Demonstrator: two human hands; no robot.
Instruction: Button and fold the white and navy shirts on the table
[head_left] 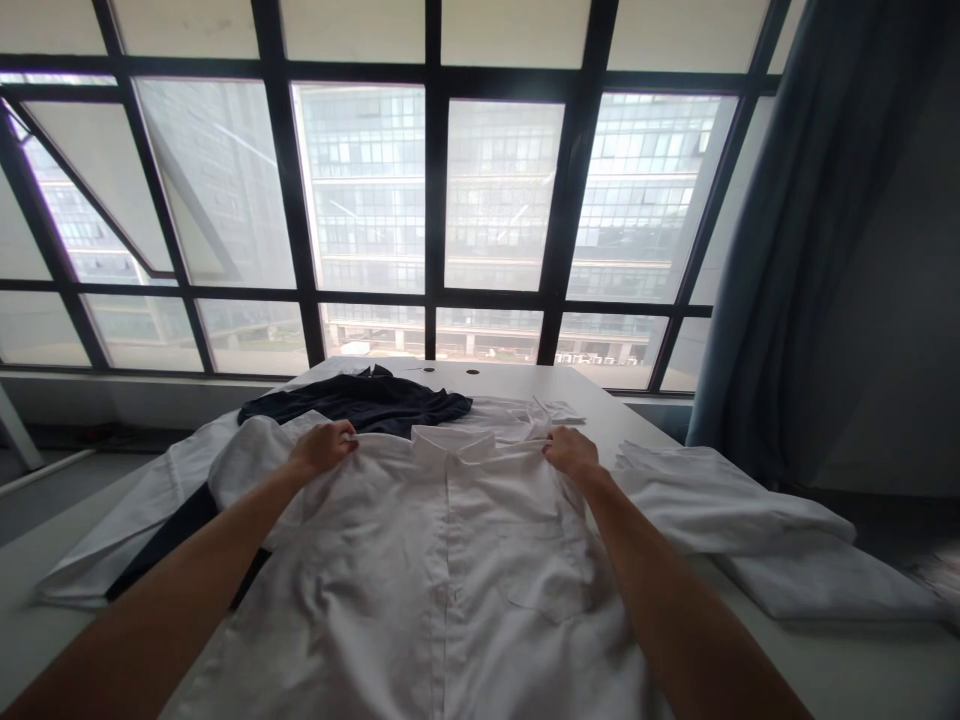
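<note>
Left hand (pixel 322 448) and right hand (pixel 570 454), the person's two hands, grasp a white shirt (pixel 442 575) at its shoulders, one on either side of the collar (pixel 454 443). Both arms reach forward from the near corners and slant inward, the left forearm (pixel 202 560) across the left side of the shirt, the right forearm (pixel 667 575) along its right edge. The hands sit at about the same level, well apart, knuckles up, fingers curled over the fabric; how the fingers close underneath cannot be told.

Large panes of the window (pixel 495 200) fill the far side, cut off at the top, and the building behind them is washed out by glare. At far right the blue-grey curtain (pixel 795 230) darkens into shadow until its folds are hard to make out. Much of the white table (pixel 619 408) is covered by clothing. The shirt lies front up on the near part, its lower end running out of view; the chest pocket (pixel 551 575) shows only as a faint outline. Beyond the left hand, a dark garment (pixel 360 400) lies crumpled, its shape unclear. Folded white clothes (pixel 720 500) lie to the right, partly behind the right forearm. Smallest are two dark round spots (pixel 472 372) near the table's far end, too small to identify.
</note>
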